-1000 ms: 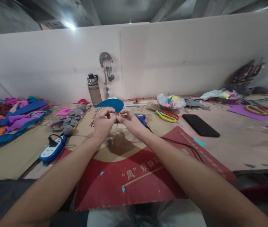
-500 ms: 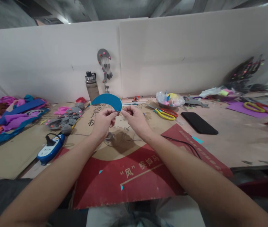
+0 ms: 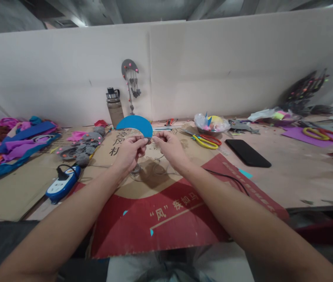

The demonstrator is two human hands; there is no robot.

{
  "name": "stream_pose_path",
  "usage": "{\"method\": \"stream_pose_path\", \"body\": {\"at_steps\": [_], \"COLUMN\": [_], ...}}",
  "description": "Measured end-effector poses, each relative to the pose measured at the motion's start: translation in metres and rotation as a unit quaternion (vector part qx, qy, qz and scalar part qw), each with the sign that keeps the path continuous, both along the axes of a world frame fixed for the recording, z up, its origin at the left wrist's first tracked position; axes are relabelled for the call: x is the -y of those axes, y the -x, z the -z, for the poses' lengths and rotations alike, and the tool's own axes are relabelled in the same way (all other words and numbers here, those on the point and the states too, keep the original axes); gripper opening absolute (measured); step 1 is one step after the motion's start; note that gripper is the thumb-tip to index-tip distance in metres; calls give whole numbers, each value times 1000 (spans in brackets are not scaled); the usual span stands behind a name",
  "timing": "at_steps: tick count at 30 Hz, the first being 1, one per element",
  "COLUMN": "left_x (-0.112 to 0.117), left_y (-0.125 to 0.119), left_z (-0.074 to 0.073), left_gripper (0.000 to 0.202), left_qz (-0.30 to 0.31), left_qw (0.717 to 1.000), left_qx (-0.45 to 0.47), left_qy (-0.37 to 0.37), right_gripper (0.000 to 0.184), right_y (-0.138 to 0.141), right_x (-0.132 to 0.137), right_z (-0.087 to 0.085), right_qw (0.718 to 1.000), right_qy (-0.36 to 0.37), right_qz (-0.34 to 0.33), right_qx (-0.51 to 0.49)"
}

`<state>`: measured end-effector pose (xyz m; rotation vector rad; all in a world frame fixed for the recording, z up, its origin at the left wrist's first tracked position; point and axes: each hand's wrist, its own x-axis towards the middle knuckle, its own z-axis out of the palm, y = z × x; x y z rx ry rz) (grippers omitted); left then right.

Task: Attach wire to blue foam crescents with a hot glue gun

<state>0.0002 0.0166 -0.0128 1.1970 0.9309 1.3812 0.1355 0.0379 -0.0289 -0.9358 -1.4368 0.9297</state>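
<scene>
A blue crescent-shaped piece [image 3: 137, 122], looking like felt or card, stands up above the cardboard in front of me. My left hand [image 3: 135, 148] pinches its lower right tip between thumb and fingers. Close beside that tip, my right hand [image 3: 166, 145] has thumb and forefinger pressed together; whatever lies between them is too small to make out. Thin thread [image 3: 158, 166] curls on the cardboard below my hands, near a small clear round object [image 3: 136, 170] partly hidden by my left hand.
Printed red-and-tan cardboard [image 3: 160, 223] covers the table before me. Right lie yellow-and-red scissors [image 3: 206, 141], a plastic-wrapped bowl [image 3: 211, 124] and a black phone [image 3: 248, 152]. Left are a blue power strip [image 3: 63, 185], grey felt pieces [image 3: 84, 147], a bottle [image 3: 115, 107] and fabric scraps [image 3: 16, 141].
The blue crescent has shifted slightly right and turned a little, showing more of its face. My right fingertips have drawn slightly away from its tip.
</scene>
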Motion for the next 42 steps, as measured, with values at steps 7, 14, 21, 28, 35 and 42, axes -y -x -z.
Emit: {"method": "stream_pose_path", "body": {"at_steps": [7,14,21,28,35,42], "left_x": [-1,-9,-5,-3,-5,0], "left_y": [3,9,1,-4,-4,-7], "left_z": [-1,6,7,9,12,7], "left_gripper": [18,23,18,18,14,5], "left_qz": [64,103,57,47,50,36], "left_qw": [997,993,996,996,995,997], "left_qx": [31,62,69,19,63,47], "left_qy": [12,19,-23,-80,-59,-58], "right_gripper": [22,26,16,17,14,11], "right_y": [-3,-3,1,1,4,3], "right_x": [6,14,15,19,14,12], "right_z": [-5,-10,-9,-11,-6,-3], "right_qw": [985,977,990,998,997,998], "right_qy": [77,99,60,16,-28,-60], "right_qz": [-104,-147,-77,-47,-59,-29], "right_qx": [-111,-121,-99,-49,-50,-8]}}
